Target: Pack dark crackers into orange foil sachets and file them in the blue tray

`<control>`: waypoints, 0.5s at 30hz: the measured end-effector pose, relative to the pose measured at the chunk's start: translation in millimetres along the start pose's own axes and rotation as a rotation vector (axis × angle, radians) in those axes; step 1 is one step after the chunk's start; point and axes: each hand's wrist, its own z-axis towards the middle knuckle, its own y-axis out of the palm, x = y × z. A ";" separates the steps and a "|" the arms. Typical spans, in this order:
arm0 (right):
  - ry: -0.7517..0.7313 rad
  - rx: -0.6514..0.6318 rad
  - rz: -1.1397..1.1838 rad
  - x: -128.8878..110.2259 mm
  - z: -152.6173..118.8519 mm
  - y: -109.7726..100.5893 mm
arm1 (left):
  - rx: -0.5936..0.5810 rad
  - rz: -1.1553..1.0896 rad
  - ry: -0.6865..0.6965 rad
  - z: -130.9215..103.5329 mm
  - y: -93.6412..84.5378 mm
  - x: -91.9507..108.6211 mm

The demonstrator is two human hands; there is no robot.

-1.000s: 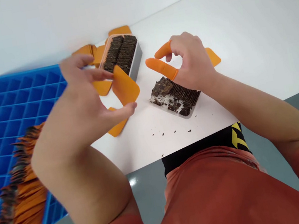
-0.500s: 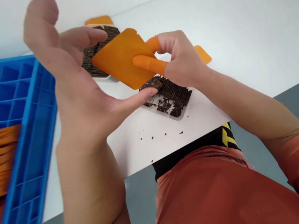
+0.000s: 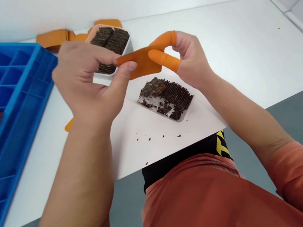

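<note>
Head view: flat orange piece (image 3: 144, 62) is between your hands, left hand (image 3: 87, 81) pinching one end, right hand (image 3: 192, 58) gripping the other. Your left was splayed half a second ago, fyi. Forearms angle inward, hands raised above the dark slices (image 3: 177, 95).

Partly hidden yellow marking (image 3: 221, 145) on black cloth (image 3: 174, 160), unreadable
</note>
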 end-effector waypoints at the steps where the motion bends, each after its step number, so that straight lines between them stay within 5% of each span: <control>1: -0.010 -0.008 -0.056 0.5 0.1 0.0 | -0.013 0.006 0.006 -0.5 -0.7 0.3; 6: -0.037 0.030 -0.240 4.8 -1.0 5.1 | -0.080 -0.113 0.025 -6.3 3.9 -0.2; 11: 0.020 0.019 -0.126 7.6 -0.7 4.3 | -0.233 -0.156 0.063 -11.1 11.3 9.5; 15: 0.027 -0.088 0.082 -2.7 -8.3 9.1 | -0.194 -0.158 0.089 -14.9 11.9 19.5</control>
